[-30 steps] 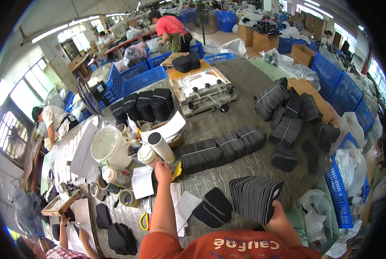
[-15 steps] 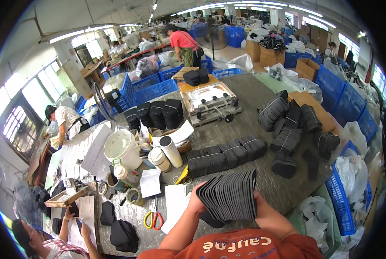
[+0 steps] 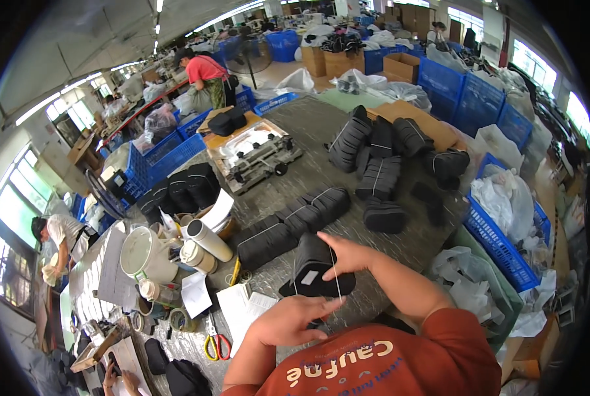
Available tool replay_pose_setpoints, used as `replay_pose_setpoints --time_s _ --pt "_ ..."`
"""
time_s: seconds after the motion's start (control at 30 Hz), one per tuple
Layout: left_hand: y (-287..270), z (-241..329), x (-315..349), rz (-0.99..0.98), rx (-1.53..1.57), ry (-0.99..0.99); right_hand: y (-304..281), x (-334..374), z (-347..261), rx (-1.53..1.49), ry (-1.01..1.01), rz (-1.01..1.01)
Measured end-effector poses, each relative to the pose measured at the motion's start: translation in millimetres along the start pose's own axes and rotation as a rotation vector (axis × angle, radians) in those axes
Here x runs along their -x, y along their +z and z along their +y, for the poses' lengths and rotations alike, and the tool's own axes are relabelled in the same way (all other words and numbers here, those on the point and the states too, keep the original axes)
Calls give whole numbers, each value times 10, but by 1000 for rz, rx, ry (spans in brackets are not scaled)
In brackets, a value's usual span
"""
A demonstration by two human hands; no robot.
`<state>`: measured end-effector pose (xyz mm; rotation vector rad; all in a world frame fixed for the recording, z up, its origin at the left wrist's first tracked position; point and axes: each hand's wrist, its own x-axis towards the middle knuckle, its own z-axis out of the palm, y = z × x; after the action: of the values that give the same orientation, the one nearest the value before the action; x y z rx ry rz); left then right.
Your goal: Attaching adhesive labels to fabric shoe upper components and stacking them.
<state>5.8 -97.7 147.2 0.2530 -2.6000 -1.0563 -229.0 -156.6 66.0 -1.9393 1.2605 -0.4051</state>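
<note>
A stack of black fabric pads (image 3: 316,254) stands on the table in front of me, a pale patch on its near face. My right hand (image 3: 347,256) grips it from the right, thumb over the top and fingers down the side. A thin pale elastic band (image 3: 337,282) stretches down from the stack toward the fingertips of my left hand (image 3: 296,322). That hand lies low before the stack, palm down, seeming to hold the band; the exact grip is partly hidden. Just beyond, a row of banded black stacks (image 3: 295,224) lies on the table.
More banded bundles (image 3: 380,175) are piled at the far right. To the left are scissors (image 3: 216,343), papers (image 3: 242,307), a white bucket (image 3: 148,254) and a white cylinder (image 3: 209,239). A clamp frame (image 3: 258,158) sits farther back. A co-worker's hands (image 3: 120,379) show at lower left.
The fanned stack held between both hands now stands on the table, pressed together, with an elastic band at it. My left hand has come down in front. The view has swung right.
</note>
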Motion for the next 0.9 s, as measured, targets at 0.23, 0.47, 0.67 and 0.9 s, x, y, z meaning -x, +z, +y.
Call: replay_pose_setpoints --time_s 0.23,0.47,0.67,0.9 --pt "529 -719 687 223 560 -361 -39 379 218 -1057 5 129" --pt "454 -1654 859 1079 -580 -880 211 791 616 -1277 174 203" --pt "291 -2235 1460 823 -677 -1380 458 1110 857 -1342 257 201" --pt "-645 -1353 1016 1196 -847 -819 545 1364 1016 -1406 324 297"
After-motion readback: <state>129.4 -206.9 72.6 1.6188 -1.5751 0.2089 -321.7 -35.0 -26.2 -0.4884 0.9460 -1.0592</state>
